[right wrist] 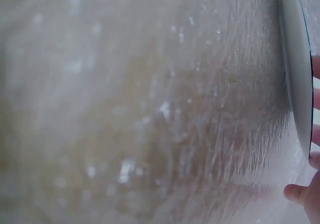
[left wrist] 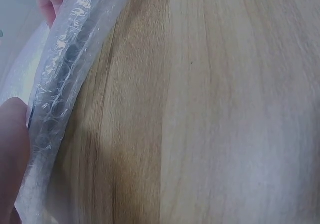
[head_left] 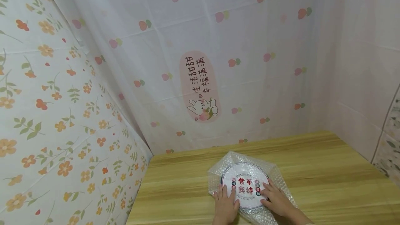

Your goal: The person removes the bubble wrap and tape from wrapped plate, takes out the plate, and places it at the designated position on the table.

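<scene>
A round white plate (head_left: 246, 197) with red characters and a dark rim lies face up on bubble wrap (head_left: 232, 157). My left hand (head_left: 225, 205) holds its lower left rim, the thumb toward the plate's face. In the left wrist view bubble wrap (left wrist: 70, 69) curves up along the plate's edge beside the thumb (left wrist: 12, 139). On the opposite side my right hand (head_left: 277, 199) grips the right rim with fingers spread over it. The right wrist view shows the plate's side (right wrist: 296, 59) edge-on, fingertips (right wrist: 316, 97) against its rim. My palms are hidden there.
Both things lie near the front of a wood-grain table (head_left: 331, 176). A pale curtain (head_left: 265, 86) with fruit prints and a rabbit picture hangs behind it. Flower-patterned cloth (head_left: 62, 114) hangs along the left side, and more cloth (head_left: 362, 79) closes off the right.
</scene>
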A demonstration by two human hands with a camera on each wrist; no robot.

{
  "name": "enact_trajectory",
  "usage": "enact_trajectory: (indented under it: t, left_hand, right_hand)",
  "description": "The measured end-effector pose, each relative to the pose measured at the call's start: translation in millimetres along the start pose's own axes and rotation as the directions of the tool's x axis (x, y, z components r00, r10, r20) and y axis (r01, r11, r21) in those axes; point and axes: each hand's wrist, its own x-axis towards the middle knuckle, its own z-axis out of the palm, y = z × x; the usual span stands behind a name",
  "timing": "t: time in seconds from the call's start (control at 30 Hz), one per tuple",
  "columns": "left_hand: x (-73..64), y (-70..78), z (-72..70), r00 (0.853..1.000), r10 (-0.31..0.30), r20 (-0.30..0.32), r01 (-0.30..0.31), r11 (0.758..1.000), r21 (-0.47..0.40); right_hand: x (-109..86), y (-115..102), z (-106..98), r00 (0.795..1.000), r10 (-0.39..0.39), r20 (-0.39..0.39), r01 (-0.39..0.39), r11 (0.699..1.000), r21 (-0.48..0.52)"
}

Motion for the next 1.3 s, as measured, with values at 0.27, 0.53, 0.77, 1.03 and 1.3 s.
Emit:
enact_trajectory:
  t: [0.27, 0.53, 0.77, 1.03, 1.3]
  left_hand:
    - [0.6, 1.3, 3.1, 1.0, -0.016, 0.0, 0.016, 1.0, 0.025]
    - [1.4, 2.2, 3.4, 1.0, -0.008, -0.019, 0.009, 0.999, 0.045]
    - [1.3, 2.4, 0.3, 1.0, -0.006, -0.026, 0.007, 1.0, 0.028]
    - [0.5, 2.0, 1.5, 1.0, -0.012, -0.021, 0.013, 0.999, 0.05]
    - [0.9, 0.7, 5.9, 1.0, -0.017, -0.02, 0.018, 0.998, 0.064]
  right_hand:
    - [4.3, -2, -3, 0.999, -0.036, -0.035, 0.034, 0.998, -0.05]
    - [18.5, 5, -4, 0.939, -0.301, -0.165, 0.265, 0.941, -0.209]
    - [29.9, 2, -10, 0.945, -0.316, -0.082, 0.287, 0.923, -0.256]
    - [34.6, 0, -10, 0.957, -0.285, -0.059, 0.262, 0.93, -0.258]
    - [39.7, 9, -1, 0.919, -0.377, -0.116, 0.336, 0.902, -0.272]
